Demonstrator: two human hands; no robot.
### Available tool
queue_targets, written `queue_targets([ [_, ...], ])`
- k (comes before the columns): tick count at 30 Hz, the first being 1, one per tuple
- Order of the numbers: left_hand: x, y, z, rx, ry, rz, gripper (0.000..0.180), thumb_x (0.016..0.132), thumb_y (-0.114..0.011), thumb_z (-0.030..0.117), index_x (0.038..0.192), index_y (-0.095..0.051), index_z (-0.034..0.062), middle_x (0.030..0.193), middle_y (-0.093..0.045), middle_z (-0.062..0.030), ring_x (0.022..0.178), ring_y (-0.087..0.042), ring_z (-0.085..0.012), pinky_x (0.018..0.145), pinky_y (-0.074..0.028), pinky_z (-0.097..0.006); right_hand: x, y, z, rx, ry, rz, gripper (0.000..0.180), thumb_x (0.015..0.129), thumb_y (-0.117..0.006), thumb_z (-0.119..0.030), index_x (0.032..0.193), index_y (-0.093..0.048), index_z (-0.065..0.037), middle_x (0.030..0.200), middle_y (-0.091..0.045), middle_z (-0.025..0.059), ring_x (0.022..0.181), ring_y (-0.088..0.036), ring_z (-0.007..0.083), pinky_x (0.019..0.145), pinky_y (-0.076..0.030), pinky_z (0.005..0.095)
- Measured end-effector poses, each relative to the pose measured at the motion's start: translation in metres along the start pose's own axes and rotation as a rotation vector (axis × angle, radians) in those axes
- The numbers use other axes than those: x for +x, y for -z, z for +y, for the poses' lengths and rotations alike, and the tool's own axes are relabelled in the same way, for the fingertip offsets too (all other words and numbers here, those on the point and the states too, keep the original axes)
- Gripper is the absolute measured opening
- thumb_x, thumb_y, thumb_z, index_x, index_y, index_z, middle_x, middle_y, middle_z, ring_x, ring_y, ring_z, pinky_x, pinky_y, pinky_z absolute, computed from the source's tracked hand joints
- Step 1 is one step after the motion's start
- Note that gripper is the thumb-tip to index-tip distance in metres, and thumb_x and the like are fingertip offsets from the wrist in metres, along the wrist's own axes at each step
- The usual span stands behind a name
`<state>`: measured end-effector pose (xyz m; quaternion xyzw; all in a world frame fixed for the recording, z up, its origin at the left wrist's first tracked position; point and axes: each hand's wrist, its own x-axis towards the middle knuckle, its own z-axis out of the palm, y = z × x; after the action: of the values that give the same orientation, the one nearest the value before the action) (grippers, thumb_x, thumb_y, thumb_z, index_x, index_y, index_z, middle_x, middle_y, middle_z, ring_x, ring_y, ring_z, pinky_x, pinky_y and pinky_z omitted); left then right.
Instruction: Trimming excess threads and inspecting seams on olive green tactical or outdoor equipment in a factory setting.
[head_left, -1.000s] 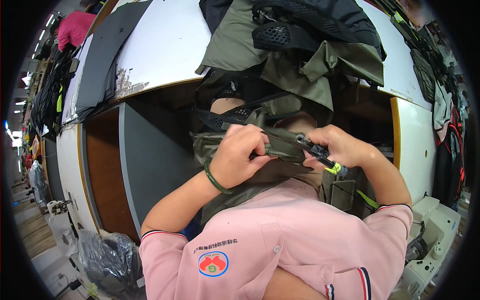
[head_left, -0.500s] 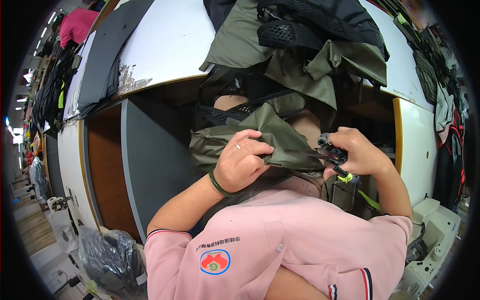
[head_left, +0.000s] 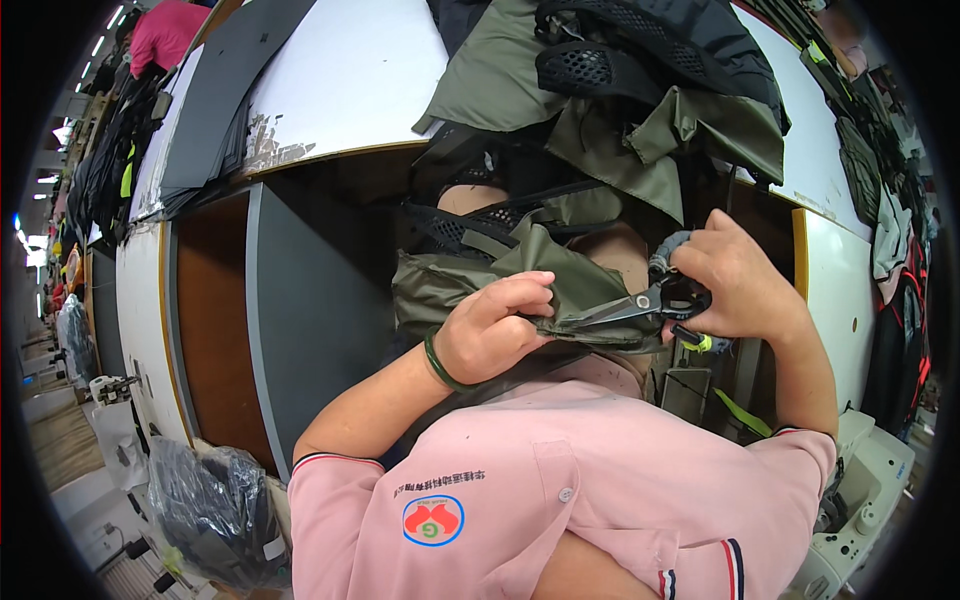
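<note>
Left hand (head_left: 495, 335): pinching the olive fabric piece (head_left: 480, 275).
Right hand (head_left: 735, 280): gripping black scissors (head_left: 640, 305), blades pointing nine o'clock into fabric.

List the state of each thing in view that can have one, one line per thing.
Scissors: blades parted, tips at the fabric edge, held in the right hand.
Olive fabric piece: folded and bunched, pinched by the left hand.
Left hand: closed, fingers gripping the fabric.
Right hand: closed around the scissor handles.
Pile of olive and black pieces: heaped loosely on the white table.
Plastic bag: crumpled, on the floor.
</note>
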<state>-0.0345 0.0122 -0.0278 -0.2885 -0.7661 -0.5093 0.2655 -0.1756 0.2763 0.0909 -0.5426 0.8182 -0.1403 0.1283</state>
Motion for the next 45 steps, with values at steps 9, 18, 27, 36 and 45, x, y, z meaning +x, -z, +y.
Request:
queue_targets([
  [9,-0.001,0.005,0.0,-0.038,0.034,-0.178,0.034,0.069,-0.081,-0.01,0.075,-0.049,0.0019,0.119,-0.053,-0.0212,0.109,-0.066,-0.0334,0.08,-0.062,-0.034,0.026,0.025,-0.002,-0.136,0.114,-0.135,0.043,0.058,-0.087,-0.033,0.074,-0.056,-0.008,0.064,-0.056,0.005,0.068,-0.057,0.0254,0.074,-0.038,0.0352],
  [18,-0.001,0.004,0.002,-0.03,0.042,-0.166,0.034,0.067,-0.081,-0.009,0.072,-0.049,0.0021,0.119,-0.054,-0.0203,0.105,-0.068,-0.0313,0.078,-0.062,-0.032,0.033,0.02,0.001,-0.248,0.174,-0.12,0.038,0.059,-0.085,-0.026,0.073,-0.054,-0.009,0.065,-0.056,0.0028,0.071,-0.057,0.022,0.076,-0.039,0.0344],
  [27,-0.004,0.002,0.002,0.0,0.026,-0.162,0.038,0.068,-0.084,-0.006,0.071,-0.047,0.003,0.117,-0.054,-0.02,0.103,-0.068,-0.0317,0.077,-0.061,-0.033,0.028,0.007,0.016,-0.295,0.241,0.021,0.033,0.058,-0.081,-0.016,0.073,-0.052,-0.01,0.066,-0.055,0.0011,0.067,-0.055,0.0207,0.075,-0.039,0.0341],
  [36,-0.003,-0.001,0.006,0.015,0.071,-0.139,0.029,0.069,-0.083,-0.005,0.08,-0.058,0.0021,0.116,-0.055,-0.0169,0.097,-0.067,-0.0287,0.077,-0.058,-0.035,0.014,-0.002,0.021,-0.175,0.185,0.04,0.035,0.058,-0.082,-0.019,0.071,-0.05,-0.01,0.063,-0.052,0.0032,0.065,-0.053,0.0232,0.07,-0.038,0.0349],
  [45,0.008,0.001,0.008,0.08,-0.039,-0.175,0.029,0.068,-0.074,0.001,0.097,-0.071,0.0013,0.099,-0.059,-0.0135,0.088,-0.064,-0.0301,0.079,-0.056,-0.037,-0.042,-0.01,0.032,0.008,-0.067,-0.051,0.044,0.056,-0.087,-0.034,0.068,-0.053,-0.009,0.062,-0.053,0.0065,0.062,-0.05,0.0266,0.069,-0.037,0.035],
])
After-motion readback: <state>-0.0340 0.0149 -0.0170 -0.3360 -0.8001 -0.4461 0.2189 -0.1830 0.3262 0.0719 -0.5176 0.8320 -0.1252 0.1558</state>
